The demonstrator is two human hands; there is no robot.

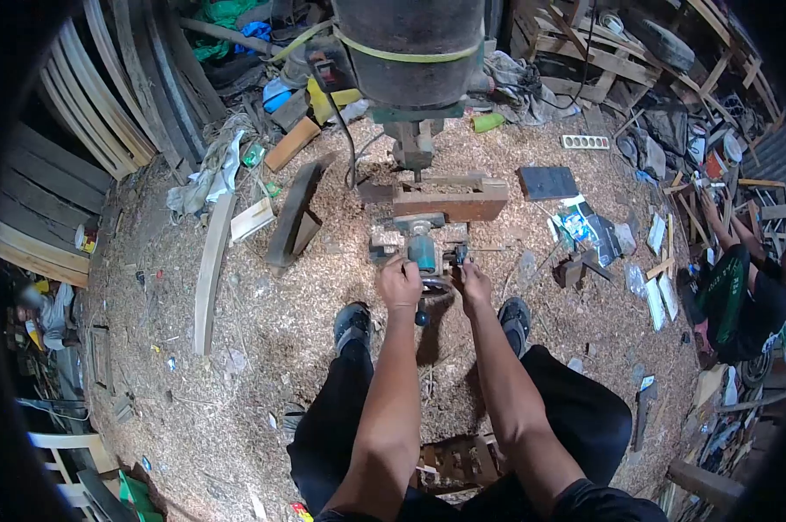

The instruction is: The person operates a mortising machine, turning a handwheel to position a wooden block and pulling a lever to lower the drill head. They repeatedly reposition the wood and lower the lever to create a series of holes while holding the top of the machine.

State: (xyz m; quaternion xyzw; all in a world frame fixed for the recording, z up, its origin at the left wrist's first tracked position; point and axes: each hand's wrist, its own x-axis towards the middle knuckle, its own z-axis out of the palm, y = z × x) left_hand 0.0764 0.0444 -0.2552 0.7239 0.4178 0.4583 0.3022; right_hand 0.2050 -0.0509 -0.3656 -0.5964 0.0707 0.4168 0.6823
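Note:
In front of me, a wooden block [450,205] with a slot in its top sits beneath the drilling head [413,155] of a large dark machine. A green metal vise part [422,254] lies in front of the block. My left hand [398,284] is closed at the left side of this part; what its fingers grip is hidden. On the right, my right hand [475,285] is closed around a black handle [457,253]. Between my hands are a dark handwheel [438,287] and a lever with a black ball knob [422,318].
Wood shavings [236,391] cover the floor. A dark beam [299,213] and a long plank [214,274] lie to the left. A dark block [548,183] and a power strip [584,142] are at right. Another person [732,296] sits at the far right.

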